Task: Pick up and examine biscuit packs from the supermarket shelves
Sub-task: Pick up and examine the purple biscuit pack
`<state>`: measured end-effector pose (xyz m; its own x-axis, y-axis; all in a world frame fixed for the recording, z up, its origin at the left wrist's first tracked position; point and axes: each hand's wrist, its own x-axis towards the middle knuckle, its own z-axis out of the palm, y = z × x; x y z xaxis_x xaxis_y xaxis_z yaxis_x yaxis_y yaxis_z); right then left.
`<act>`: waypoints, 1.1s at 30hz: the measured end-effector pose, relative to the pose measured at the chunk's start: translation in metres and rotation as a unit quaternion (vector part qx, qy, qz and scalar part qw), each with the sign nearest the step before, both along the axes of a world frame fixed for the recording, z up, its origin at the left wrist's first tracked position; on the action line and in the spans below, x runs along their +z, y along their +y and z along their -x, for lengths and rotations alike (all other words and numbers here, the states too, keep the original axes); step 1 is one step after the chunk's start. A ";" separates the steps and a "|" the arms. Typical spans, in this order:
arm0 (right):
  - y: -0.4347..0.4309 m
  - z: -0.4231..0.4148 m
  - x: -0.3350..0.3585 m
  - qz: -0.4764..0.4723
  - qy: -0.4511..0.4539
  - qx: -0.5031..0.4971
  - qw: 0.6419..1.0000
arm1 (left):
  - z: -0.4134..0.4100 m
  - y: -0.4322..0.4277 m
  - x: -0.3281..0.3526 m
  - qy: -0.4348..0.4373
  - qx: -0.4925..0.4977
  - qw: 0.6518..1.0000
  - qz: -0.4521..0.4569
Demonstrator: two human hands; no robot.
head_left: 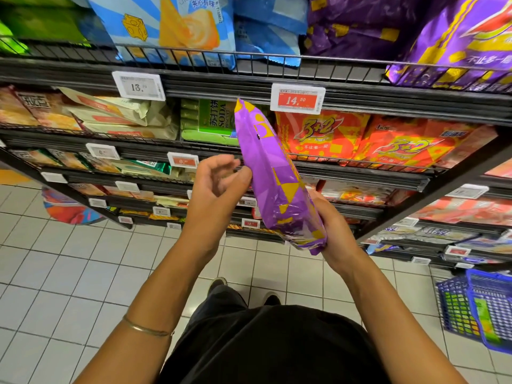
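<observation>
fingers point(219, 163) of the left hand point(213, 189) were loosely curled and apart, the thumb touching the side of the pack point(273, 176), with nothing closed round it. the right hand point(336, 231) gripped the pack's lower end, its fingers mostly hidden behind the wrapper. the purple pack stood tilted in the air, its top corner just left of and below the red tag point(297, 99), clear of the shelf point(207, 88).

picking up looked done for this one, and the examining seemed under way, with the pack turned edge-on to the camera. what was left, by my judgement: look over its faces, put it back, probably above and right of the red tag where like purple packs point(457, 37) sat, then take others. the orange packs point(324, 134) just below the red tag lay untouched.
</observation>
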<state>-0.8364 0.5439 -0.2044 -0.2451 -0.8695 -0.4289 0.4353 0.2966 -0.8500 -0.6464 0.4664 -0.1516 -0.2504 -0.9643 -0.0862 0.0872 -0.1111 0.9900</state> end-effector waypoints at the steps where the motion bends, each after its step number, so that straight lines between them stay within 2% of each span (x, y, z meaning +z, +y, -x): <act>1: -0.001 0.000 0.000 -0.003 0.019 -0.011 1.000 | 0.001 0.000 0.004 -0.009 0.002 1.000 0.005; 4: -0.003 0.000 -0.001 0.005 0.044 -0.056 0.997 | 0.003 -0.002 0.015 -0.048 -0.030 0.998 0.015; 9: -0.004 0.002 -0.001 0.028 0.054 -0.094 0.994 | 0.000 -0.003 0.024 -0.056 -0.078 0.995 0.039; 15: -0.004 0.004 0.003 0.040 0.047 -0.116 0.991 | -0.004 -0.004 0.021 -0.054 -0.069 0.996 0.023; 24: -0.004 0.004 -0.002 0.024 0.005 -0.112 0.993 | -0.007 0.005 0.024 0.074 -0.041 0.992 -0.092; 33: -0.007 0.011 -0.006 -0.048 -0.132 -0.068 0.988 | -0.010 0.006 0.024 0.085 -0.034 0.991 -0.101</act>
